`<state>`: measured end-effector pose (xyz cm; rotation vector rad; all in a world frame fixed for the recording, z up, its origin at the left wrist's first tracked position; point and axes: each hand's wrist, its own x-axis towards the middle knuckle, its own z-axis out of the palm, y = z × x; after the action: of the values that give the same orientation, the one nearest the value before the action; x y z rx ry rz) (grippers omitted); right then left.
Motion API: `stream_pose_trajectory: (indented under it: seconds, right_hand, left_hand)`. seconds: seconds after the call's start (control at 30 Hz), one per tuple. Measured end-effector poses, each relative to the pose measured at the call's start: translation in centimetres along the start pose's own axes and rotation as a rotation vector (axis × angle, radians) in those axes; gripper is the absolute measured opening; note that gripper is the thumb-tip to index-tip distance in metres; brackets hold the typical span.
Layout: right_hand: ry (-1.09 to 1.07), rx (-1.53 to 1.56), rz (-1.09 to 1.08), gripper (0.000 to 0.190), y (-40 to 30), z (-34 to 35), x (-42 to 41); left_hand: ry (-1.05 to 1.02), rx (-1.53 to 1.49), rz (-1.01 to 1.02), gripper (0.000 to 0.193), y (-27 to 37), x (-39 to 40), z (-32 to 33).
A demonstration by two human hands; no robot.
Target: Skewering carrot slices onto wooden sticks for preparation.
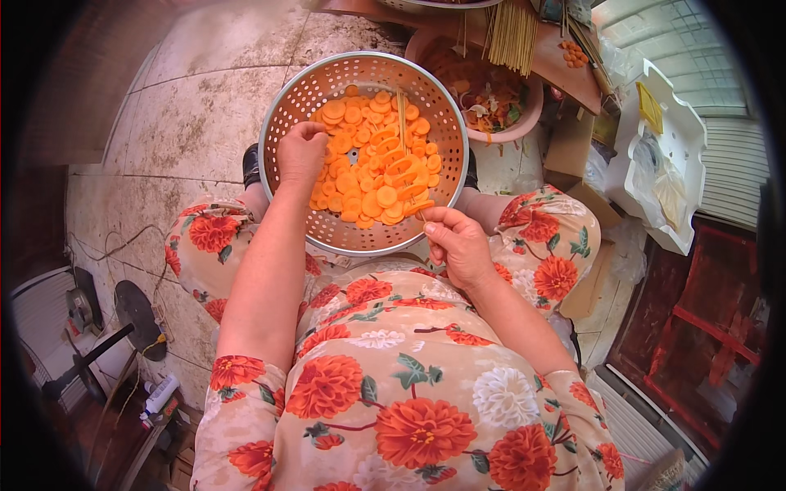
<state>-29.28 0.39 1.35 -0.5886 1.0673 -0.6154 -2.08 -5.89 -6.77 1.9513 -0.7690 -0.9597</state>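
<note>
A perforated metal colander (443,184) stands before me between my knees, holding many round carrot slices (347,181). My right hand (455,240) is at the colander's near right rim, its thumb and forefinger pinching the end of a thin skewer. Threaded carrot slices (402,172) lie in a row on the right of the pile, running up from that hand. Several bare wooden skewers (401,116) lean among the slices beyond them. Over the left side of the colander is my left hand (303,150), its fingers bent at the edge of the slices; whether it pinches a slice is hidden.
A pink basin (533,116) with vegetable scraps stands beyond the colander on the right. Above it, a brown board (556,80) bears a bundle of skewers (513,37) and small carrot pieces (572,55). A white foam box (694,141) is farther right; cables and a round black base (140,319) lie left.
</note>
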Motion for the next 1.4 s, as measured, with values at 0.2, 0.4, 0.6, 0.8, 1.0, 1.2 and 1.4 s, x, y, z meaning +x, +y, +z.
stream_pose_trajectory:
  seconds: [0.2, 0.4, 0.6, 0.8, 1.0, 1.2, 1.4]
  right_hand:
    - [-0.004, -0.006, 0.008, 0.017, 0.2, -0.1, 0.0]
    - [-0.011, -0.060, 0.005, 0.017, 0.6, -0.2, 0.1]
    - [-0.093, -0.134, 0.047, 0.019, 0.4, 0.0, -0.1]
    - [-0.108, -0.150, 0.067, 0.018, 0.4, 0.3, -0.3]
    - [-0.120, -0.152, 0.073, 0.017, 0.5, 0.1, -0.3]
    - [-0.123, -0.147, 0.089, 0.017, 0.5, 0.1, -0.4]
    - [-0.081, -0.103, 0.133, 0.017, 0.9, 0.0, -0.4]
  left_hand:
    - [0.007, 0.674, 0.312, 0.036, -0.2, -1.3, 1.9]
    - [-0.063, 0.730, 0.288, 0.020, 0.8, -0.9, 1.4]
    - [-0.265, -0.397, -0.262, 0.016, 2.3, -1.2, 0.1]
    - [-0.213, -0.630, -0.314, 0.017, 3.3, -2.5, -0.8]
    - [-0.236, -0.612, -0.293, 0.021, 3.2, -2.8, -1.1]
    - [-0.164, -0.512, -0.169, 0.014, 3.4, -3.3, -0.5]
    - [-0.136, -0.409, -0.090, 0.009, 2.6, -3.9, 0.4]
